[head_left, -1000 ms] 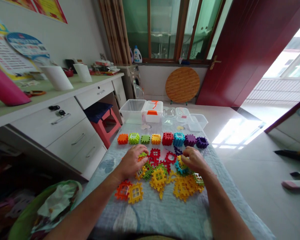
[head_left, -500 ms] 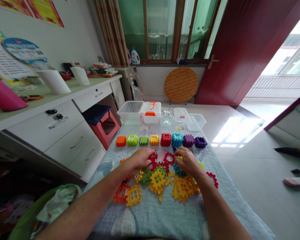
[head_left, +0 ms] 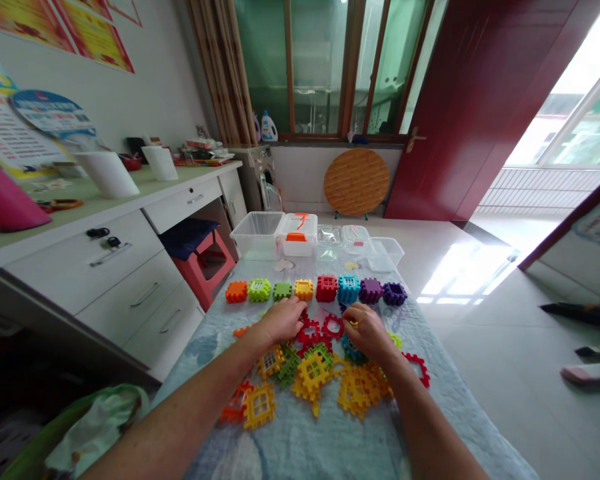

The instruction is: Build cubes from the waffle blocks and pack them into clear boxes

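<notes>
My left hand (head_left: 284,320) is closed, fingers curled down beside a red interlocking plastic piece (head_left: 310,330); what they grip is hidden. My right hand (head_left: 367,328) is also closed, its fingertips at the right edge of a red piece with a round hole (head_left: 333,327). Under that hand lies a teal piece (head_left: 351,348), partly covered. Nearer to me, loose toothed pieces are heaped: green (head_left: 289,368), yellow (head_left: 314,372) and orange (head_left: 236,402). Beyond both hands runs a row of assembled cubes, among them a red cube (head_left: 327,289) and a light blue cube (head_left: 349,290).
Clear plastic boxes stand at the table's far end, including an open box (head_left: 257,237) and a lidded box with an orange latch (head_left: 299,235). A blue patterned cloth (head_left: 220,447) covers the table. Left are a white-drawered desk (head_left: 130,293) and a red stool (head_left: 205,263).
The view has tilted up slightly and shifted, so the table sits lower and a little left. Both hands stay in nearly the same place among the pieces.
</notes>
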The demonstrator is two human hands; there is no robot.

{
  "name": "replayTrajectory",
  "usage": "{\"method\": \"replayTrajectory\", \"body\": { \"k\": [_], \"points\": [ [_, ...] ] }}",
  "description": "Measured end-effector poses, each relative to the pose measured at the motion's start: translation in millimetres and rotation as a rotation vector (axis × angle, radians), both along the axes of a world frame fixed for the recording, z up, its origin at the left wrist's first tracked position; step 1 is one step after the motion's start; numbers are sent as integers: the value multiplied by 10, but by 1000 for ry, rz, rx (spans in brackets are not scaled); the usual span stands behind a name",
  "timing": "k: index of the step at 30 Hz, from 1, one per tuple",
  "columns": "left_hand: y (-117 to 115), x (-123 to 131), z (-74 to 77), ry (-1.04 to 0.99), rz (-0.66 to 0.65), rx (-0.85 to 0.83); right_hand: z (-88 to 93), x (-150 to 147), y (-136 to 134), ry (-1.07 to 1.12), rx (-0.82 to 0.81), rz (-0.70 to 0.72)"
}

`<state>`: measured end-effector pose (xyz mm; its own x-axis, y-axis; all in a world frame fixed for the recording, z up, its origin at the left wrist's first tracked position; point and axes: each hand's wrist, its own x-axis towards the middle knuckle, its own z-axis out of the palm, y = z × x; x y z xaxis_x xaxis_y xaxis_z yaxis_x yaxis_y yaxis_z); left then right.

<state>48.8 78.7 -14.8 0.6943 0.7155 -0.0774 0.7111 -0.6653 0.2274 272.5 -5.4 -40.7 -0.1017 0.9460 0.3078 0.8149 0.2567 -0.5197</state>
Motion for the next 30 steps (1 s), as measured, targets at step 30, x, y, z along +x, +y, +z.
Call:
{"method": "replayTrajectory", "body": {
  "k": [30],
  "points": [
    [-170,-138,153,-100,-113,18,-21,-30,-11,-23,29,8]
  ]
}}
